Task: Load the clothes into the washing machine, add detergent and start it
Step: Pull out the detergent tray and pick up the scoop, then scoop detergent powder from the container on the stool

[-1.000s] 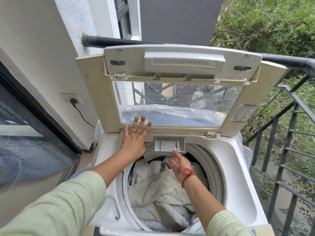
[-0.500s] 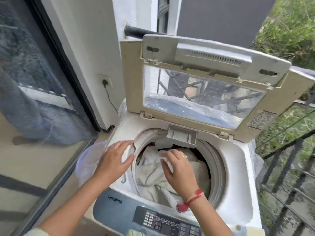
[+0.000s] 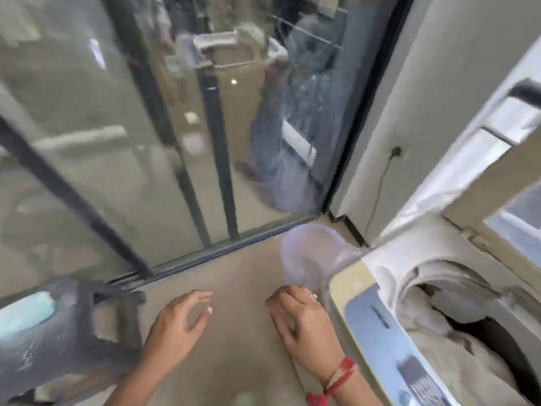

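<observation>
Reaching out over the floor (image 3: 228, 288), both hands are hanging low with nothing in them. The left hand (image 3: 178, 320) is sitting loosely open, fingers spread a bit. The right hand (image 3: 304, 320), with a red string (image 3: 336, 376) on its wrist, is curling its fingers loosely. The washing machine (image 3: 377, 323) is standing at the right, lid up, and the pale clothes (image 3: 456, 347) are lying inside its tub. The picture is blurry.
</observation>
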The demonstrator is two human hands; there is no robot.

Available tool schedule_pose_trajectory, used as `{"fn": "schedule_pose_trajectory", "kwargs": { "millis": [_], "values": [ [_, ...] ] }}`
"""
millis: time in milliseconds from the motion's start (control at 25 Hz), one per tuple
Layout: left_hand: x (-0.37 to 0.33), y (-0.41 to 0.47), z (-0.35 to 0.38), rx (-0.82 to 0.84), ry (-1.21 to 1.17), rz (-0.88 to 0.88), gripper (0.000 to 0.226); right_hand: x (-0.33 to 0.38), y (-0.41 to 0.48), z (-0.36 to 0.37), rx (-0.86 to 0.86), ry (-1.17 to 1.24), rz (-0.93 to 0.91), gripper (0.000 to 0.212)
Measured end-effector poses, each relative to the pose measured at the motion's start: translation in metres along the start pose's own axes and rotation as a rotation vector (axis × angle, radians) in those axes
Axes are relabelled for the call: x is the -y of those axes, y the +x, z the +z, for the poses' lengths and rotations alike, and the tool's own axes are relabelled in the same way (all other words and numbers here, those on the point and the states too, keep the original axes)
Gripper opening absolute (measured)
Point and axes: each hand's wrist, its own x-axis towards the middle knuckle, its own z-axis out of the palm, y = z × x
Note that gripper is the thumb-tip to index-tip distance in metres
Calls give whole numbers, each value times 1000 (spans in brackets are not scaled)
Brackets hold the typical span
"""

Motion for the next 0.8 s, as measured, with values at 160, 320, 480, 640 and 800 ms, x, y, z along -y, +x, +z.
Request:
{"fn": "schedule_pose_trajectory", "kwargs": {
  "millis": [160, 320, 480, 640, 800],
  "values": [
    [103, -45, -88, -145, -40, -177, 20, 75, 57, 104, 141, 99, -70, 9],
    [193, -103, -165, -290, -40, -371, 33, 145, 122, 213, 319, 163, -161, 10],
    [255, -169, -207, -408, -83, -637, 28, 205, 168, 299, 537, 136, -284, 13],
    [303, -211, -209, -366, -90, -816, 25, 231, 189, 358, 703, 102, -326, 14],
    [344, -220, -216, -352, -75, -910, 28, 247, 215, 421, 834, 56, -330, 15]
  ]
}}
